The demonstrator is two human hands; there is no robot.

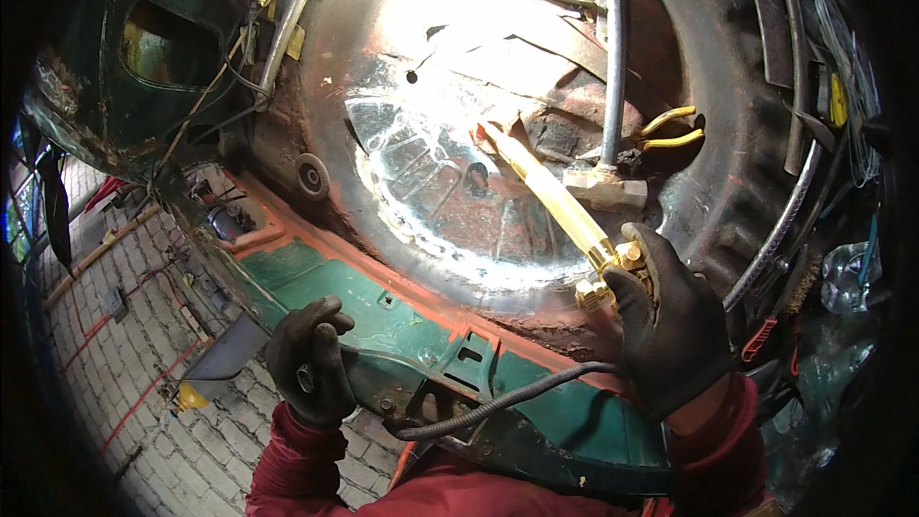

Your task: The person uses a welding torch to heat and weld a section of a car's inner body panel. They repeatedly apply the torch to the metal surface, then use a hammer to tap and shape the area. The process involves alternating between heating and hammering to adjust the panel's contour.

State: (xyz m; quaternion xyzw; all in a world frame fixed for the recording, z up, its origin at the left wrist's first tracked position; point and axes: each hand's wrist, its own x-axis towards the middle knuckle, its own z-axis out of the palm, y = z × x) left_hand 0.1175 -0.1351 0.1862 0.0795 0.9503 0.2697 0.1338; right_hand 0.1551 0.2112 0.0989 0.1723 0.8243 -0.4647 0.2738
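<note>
Brass torch aimed into a rusty car-body well
Right hand (670, 325) clamps the torch (565, 206), tip toward bare metal; left hand (308, 359), fingers curled together, braces on the green sill (402, 321) for steadiness

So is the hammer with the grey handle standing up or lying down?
Lying down. The grey-handled hammer rests inside the round metal well, its handle stretching away beside the yellow-handled pliers.

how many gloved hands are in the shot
2. The left hand, in a black glove, grips the edge of the green panel at lower left. The right hand, also black-gloved, holds the brass torch at right. Others may lie outside the view.
</note>
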